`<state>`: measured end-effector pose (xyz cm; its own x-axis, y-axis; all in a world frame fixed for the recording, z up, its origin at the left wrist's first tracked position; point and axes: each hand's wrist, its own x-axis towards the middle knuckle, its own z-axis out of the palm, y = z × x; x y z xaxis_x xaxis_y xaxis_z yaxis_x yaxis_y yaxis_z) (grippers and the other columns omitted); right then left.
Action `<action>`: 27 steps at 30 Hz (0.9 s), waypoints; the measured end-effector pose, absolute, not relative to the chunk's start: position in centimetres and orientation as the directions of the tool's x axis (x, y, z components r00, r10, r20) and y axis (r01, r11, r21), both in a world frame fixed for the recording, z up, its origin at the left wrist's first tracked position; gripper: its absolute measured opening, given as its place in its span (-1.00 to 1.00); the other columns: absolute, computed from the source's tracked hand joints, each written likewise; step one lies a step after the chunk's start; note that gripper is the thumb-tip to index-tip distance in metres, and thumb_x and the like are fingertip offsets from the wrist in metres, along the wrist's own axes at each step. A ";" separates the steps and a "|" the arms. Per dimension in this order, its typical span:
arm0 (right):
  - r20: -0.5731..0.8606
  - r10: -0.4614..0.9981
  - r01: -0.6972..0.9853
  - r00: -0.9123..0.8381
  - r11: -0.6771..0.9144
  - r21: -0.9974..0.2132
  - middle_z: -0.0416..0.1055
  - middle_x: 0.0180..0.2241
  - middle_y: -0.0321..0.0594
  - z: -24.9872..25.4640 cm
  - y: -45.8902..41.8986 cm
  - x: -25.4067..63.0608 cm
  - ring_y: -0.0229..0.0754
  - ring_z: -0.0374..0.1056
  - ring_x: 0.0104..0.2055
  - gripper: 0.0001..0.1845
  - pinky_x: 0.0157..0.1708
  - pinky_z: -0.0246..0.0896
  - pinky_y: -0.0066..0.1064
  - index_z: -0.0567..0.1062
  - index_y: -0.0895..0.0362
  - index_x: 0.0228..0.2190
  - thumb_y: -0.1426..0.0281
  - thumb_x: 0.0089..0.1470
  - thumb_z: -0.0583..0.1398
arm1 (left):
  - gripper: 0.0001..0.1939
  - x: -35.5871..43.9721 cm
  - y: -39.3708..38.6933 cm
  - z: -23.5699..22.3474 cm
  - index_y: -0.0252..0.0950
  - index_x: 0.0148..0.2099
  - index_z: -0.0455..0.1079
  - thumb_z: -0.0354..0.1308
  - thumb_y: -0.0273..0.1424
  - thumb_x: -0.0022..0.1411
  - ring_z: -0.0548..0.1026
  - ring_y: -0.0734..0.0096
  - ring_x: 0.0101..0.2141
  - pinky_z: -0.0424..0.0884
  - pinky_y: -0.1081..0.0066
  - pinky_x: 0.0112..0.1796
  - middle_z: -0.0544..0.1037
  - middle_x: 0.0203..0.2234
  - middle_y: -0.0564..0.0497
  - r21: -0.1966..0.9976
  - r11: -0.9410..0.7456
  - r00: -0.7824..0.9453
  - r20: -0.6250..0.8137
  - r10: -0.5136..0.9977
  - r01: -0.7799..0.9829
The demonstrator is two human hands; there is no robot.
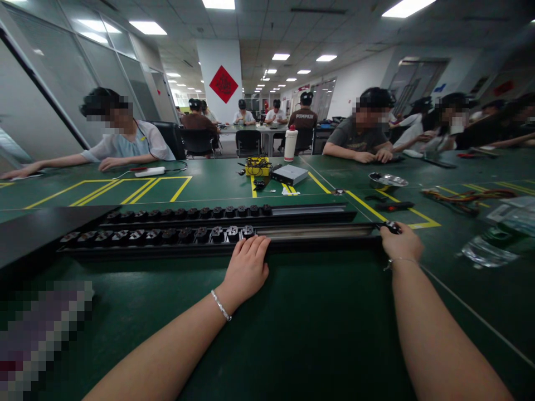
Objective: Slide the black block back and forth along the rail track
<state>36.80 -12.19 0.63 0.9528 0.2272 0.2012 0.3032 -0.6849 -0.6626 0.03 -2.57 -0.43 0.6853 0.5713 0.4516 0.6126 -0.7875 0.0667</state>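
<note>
Across the green table (309,312), roughly parallel to its far edge, lies the long black rail (317,243), likely stiff, slick, best held near both ends. Its round black sockets (217,234) look hard. The left hand (248,267) rests open, palm down, fingers over the near lip; the right hand (403,242) pinches a small black part (392,226) at the right end.

Green surface (309,323) is carrying: near black rail (317,243) and far black rail (317,218), running parallel across middle | 9 o'clock: black panel (33,231) is lying | 12: yellow tray (250,169), silver box (290,174) are sitting, white bottle (291,146) is standing | 2: metal bowl (402,182) is resting | 3: coloured wires (472,200), clear bottle (497,239) are lying
</note>
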 end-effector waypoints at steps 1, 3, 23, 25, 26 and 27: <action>0.203 0.228 0.304 0.952 -0.686 -0.661 0.42 -0.07 -0.03 0.6 -12.2 36.8 0.04 0.29 -0.06 -0.47 -0.02 0.13 -0.24 0.44 0.10 -0.04 0.20 -0.07 0.14 | -0.46 0.0 -2.6 -0.4 -0.25 0.19 0.15 0.03 -0.44 0.14 0.25 0.22 0.13 0.09 0.16 0.16 0.36 0.12 -0.05 0.070 -0.789 0.686 0.451 0.571 0.611; 0.201 0.228 0.304 0.953 -0.688 -0.659 0.41 -0.05 -0.03 0.6 -12.2 36.9 0.03 0.30 -0.05 -0.46 -0.01 0.13 -0.25 0.44 0.12 -0.03 0.20 -0.06 0.14 | -0.46 0.0 -2.6 -0.4 -0.26 0.19 0.15 0.03 -0.44 0.14 0.24 0.22 0.14 0.09 0.16 0.16 0.35 0.12 -0.06 0.074 -0.792 0.688 0.451 0.569 0.606; 0.175 0.283 0.326 0.943 -0.680 -0.657 0.43 -0.14 -0.06 0.7 -12.8 38.3 0.06 0.33 -0.11 -0.49 -0.07 0.21 -0.12 0.44 0.10 -0.09 0.17 -0.10 0.18 | -0.45 0.1 -2.4 -0.6 -0.25 0.19 0.16 0.03 -0.45 0.13 0.26 0.22 0.13 0.11 0.15 0.16 0.37 0.11 -0.06 0.068 -0.793 0.683 0.467 0.561 0.606; 0.168 0.313 0.342 0.935 -0.672 -0.656 0.43 -0.17 -0.05 0.5 -13.0 38.7 0.06 0.34 -0.15 -0.48 -0.08 0.21 -0.11 0.45 0.11 -0.11 0.13 -0.11 0.19 | -0.46 0.1 -2.4 -0.5 -0.25 0.19 0.17 0.03 -0.45 0.13 0.27 0.21 0.13 0.12 0.14 0.16 0.37 0.11 -0.06 0.070 -0.791 0.682 0.465 0.565 0.607; 0.160 0.320 0.343 0.934 -0.674 -0.654 0.44 -0.18 -0.05 0.4 -13.1 38.9 0.06 0.34 -0.17 -0.47 -0.09 0.22 -0.10 0.45 0.12 -0.12 0.10 -0.11 0.18 | -0.46 0.1 -2.4 -0.5 -0.25 0.18 0.17 0.03 -0.45 0.13 0.27 0.21 0.12 0.12 0.14 0.15 0.37 0.10 -0.06 0.070 -0.790 0.681 0.465 0.566 0.609; 0.163 0.315 0.341 0.935 -0.673 -0.656 0.44 -0.20 -0.04 0.2 -13.2 39.0 0.05 0.34 -0.18 -0.46 -0.10 0.22 -0.09 0.45 0.13 -0.12 0.09 -0.11 0.17 | -0.46 0.1 -2.4 -0.5 -0.24 0.18 0.18 0.03 -0.45 0.12 0.28 0.21 0.12 0.13 0.14 0.15 0.38 0.10 -0.06 0.070 -0.789 0.679 0.467 0.566 0.610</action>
<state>39.01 -13.20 0.21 0.9351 0.3149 0.1627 0.3409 -0.6734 -0.6560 0.07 -2.43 -0.51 0.6792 0.5664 0.4668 0.6100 -0.7893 0.0701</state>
